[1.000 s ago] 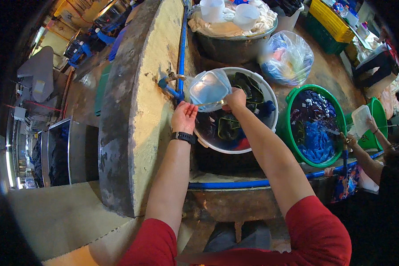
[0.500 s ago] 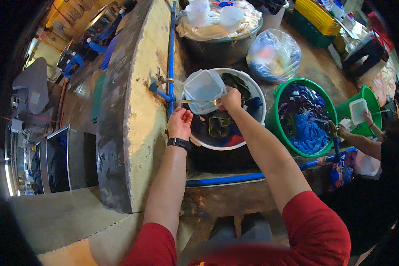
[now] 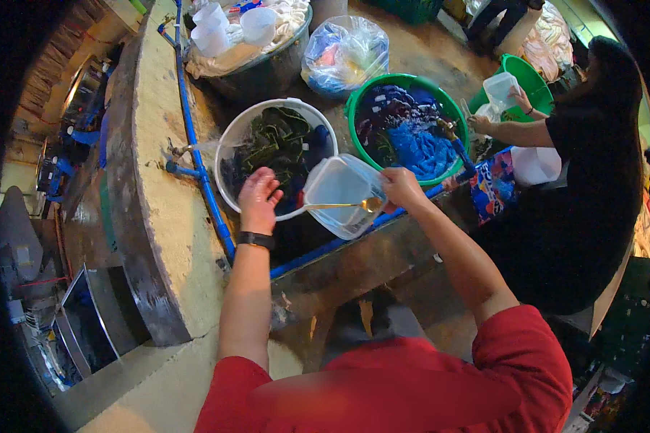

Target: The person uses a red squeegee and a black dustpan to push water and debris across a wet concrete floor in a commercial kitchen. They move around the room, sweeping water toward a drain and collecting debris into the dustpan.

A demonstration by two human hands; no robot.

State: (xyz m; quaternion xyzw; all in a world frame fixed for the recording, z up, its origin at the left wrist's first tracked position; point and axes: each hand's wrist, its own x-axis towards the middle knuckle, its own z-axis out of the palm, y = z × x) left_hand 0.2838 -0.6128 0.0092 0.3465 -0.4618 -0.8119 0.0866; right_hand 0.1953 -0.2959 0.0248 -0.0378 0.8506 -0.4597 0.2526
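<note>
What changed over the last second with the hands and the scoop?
The right hand carried the clear scoop away from the tap toward the person, over the white basin's near rim. The left hand left the tap and now hovers open over the basin. The right hand's hold and the soaking clothes are unchanged.

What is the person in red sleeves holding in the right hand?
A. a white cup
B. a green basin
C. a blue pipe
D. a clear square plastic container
D: the right hand grips the clear square plastic container by its rim, over the edge of the white round basin of dark cloth.
</note>
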